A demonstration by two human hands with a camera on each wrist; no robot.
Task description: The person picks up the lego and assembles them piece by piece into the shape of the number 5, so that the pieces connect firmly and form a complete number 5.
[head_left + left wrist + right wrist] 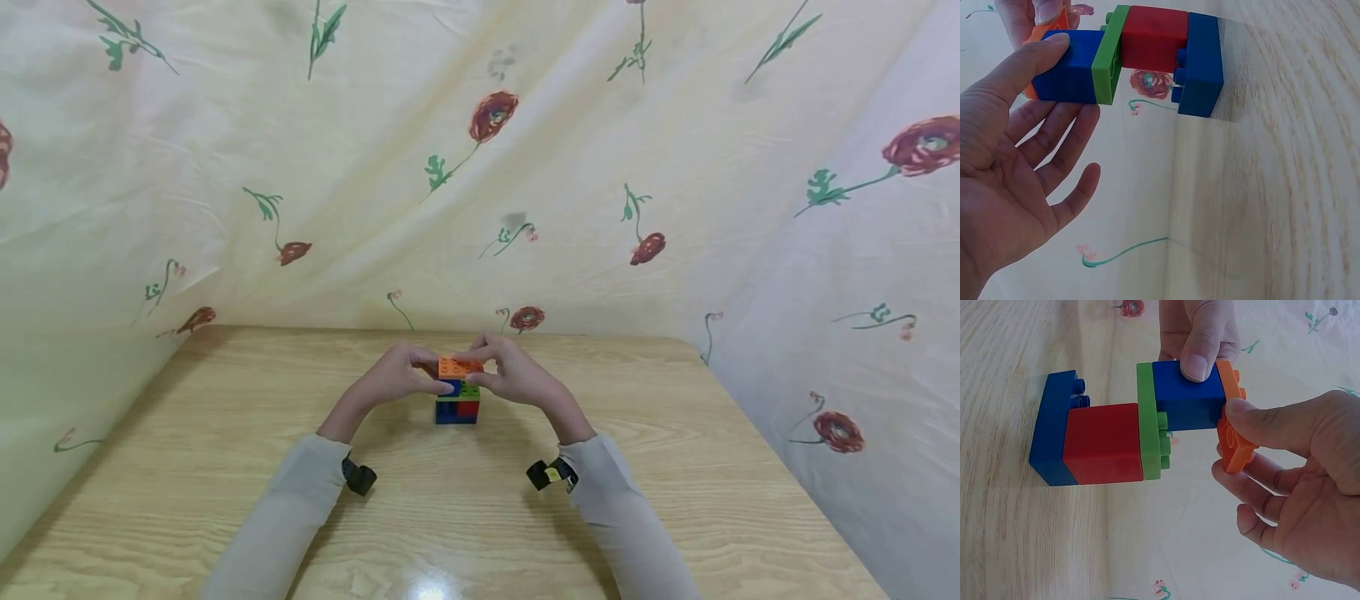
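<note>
A small tower of toy building bricks stands on the table. At its base is a blue brick (1205, 69), with a red brick (1104, 444) on one end. A thin green plate (1148, 425) lies over the red brick, and on part of it sits a second blue brick (1072, 65). An orange plate (459, 367) tops that one, overhanging towards the right. My left hand (397, 375) pinches the upper blue brick, thumb on its near face. My right hand (517, 375) pinches the overhanging end of the orange plate between thumb and fingers.
The wooden table (465, 517) reaches back to a hanging flowered cloth (390, 167), close behind the bricks. The cloth also runs along the left and right sides. Dark wrist cameras (360, 477) are strapped at both cuffs.
</note>
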